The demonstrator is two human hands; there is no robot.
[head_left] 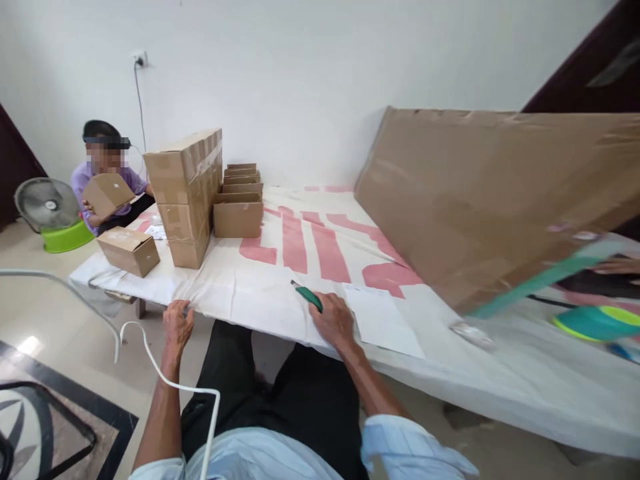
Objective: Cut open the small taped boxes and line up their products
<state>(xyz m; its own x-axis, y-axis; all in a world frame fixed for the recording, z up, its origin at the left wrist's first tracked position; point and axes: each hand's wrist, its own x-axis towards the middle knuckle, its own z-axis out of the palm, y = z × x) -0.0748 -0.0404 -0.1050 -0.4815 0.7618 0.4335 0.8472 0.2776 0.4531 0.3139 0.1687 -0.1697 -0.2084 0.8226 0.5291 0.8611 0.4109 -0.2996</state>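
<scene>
At the table's front edge my left hand (179,325) is closed, its fingers curled against the white cloth. A small greyish bit shows by its thumb, too small to name. My right hand (336,321) rests on the cloth, wrapped round a green-handled utility knife (309,295), its metal tip pointing forward and left. Just right of that hand lies a white sheet of paper (383,320). Ahead of my left hand stands a stack of taped cardboard boxes (183,193), with a row of open small boxes (238,219) beside it.
A large cardboard sheet (490,207) leans over the right of the cloth-covered table (260,293). A single closed box (129,250) sits at the left end. Beyond it a person (120,180) holds a box near a fan (50,203). A white cable (170,380) hangs before me.
</scene>
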